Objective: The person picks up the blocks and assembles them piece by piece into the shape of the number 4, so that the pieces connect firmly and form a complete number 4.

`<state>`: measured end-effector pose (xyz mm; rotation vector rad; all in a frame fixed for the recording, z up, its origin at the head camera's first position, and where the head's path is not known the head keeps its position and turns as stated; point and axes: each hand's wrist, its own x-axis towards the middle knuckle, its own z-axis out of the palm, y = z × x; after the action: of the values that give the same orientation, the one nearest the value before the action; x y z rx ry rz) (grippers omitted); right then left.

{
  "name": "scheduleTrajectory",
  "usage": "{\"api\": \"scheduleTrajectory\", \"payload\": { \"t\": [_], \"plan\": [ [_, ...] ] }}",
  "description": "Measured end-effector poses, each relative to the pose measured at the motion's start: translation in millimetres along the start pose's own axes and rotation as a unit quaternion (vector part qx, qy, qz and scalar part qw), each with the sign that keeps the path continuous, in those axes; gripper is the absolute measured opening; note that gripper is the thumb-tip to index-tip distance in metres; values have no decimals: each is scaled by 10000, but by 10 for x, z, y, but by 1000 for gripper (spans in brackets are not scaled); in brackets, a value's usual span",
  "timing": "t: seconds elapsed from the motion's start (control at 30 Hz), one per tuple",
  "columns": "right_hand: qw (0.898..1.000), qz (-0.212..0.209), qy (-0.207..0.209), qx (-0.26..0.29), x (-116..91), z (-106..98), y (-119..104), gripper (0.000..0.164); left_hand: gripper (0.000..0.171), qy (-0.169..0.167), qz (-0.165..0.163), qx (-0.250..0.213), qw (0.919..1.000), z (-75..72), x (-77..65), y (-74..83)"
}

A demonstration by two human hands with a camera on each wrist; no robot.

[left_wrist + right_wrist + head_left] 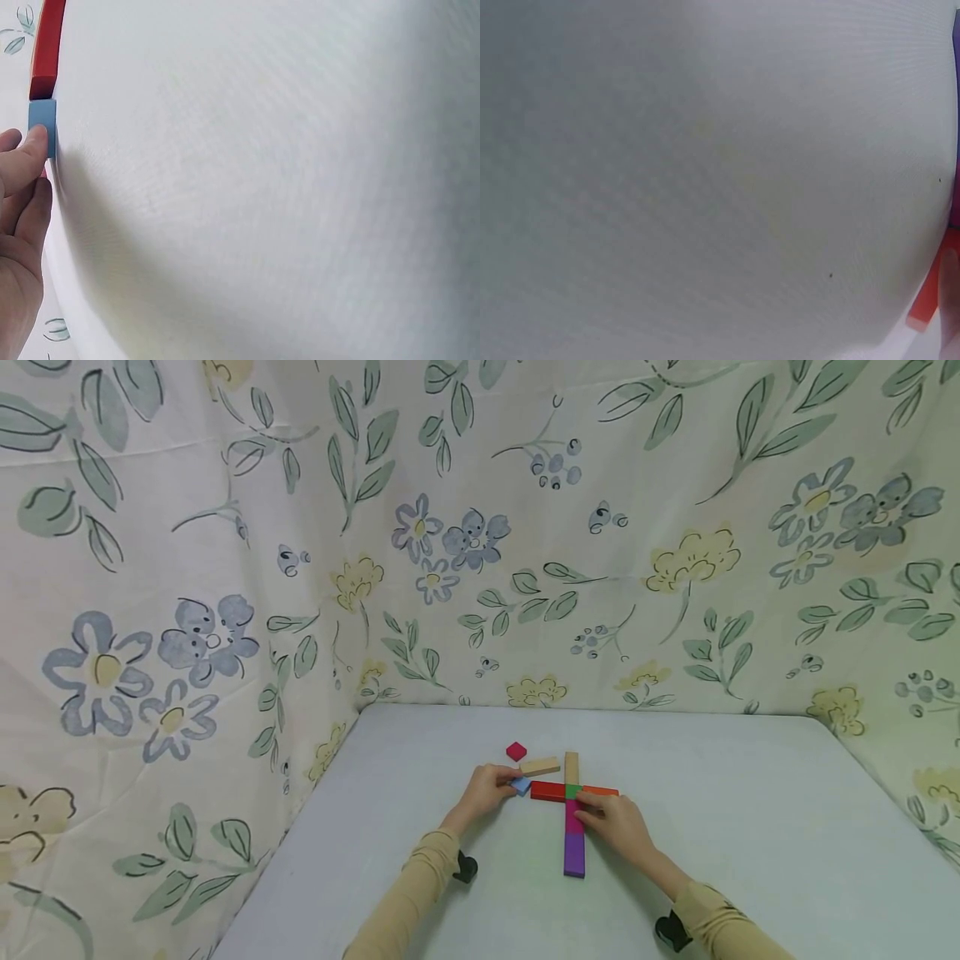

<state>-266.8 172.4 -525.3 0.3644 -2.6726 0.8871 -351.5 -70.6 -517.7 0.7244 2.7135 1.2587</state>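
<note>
My left hand (491,787) pinches a small blue block (521,786) between thumb and fingers. In the left wrist view that blue block (42,120) lines up with the end of a red block (47,45). A cross of coloured blocks lies flat: a red block (548,791) at left, an orange block (600,791) at right, a green block (573,792) in the centre, a natural wood block (572,768) above, magenta (574,817) and purple blocks (574,855) below. My right hand (618,827) rests its extended fingertips by the green and magenta blocks, partly hiding the orange block.
Behind the blue block lies a loose natural wood block (540,767), with a small red block (516,751) farther back. White cloth covers the table (750,827). A floral curtain (570,543) hangs behind and at the sides.
</note>
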Motion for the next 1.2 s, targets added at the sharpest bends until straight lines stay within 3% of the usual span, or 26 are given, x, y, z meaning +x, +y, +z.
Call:
{"api": "scheduleTrajectory", "payload": {
  "t": [0.6, 1.0, 1.2],
  "plan": [
    [10000, -31, 64, -33, -14, -22, -13, 31, 34, 38, -26, -48, 10000, -64, 7, 45],
    [10000, -24, 29, -28, -7, -13, 2, 31, 32, 79, 242, 73, 9996, -307, 202, 234],
    [9999, -76, 75, -15, -12, -2, 4, 31, 33, 233, 177, 358, 9989, -382, 308, 340]
  ]
}}
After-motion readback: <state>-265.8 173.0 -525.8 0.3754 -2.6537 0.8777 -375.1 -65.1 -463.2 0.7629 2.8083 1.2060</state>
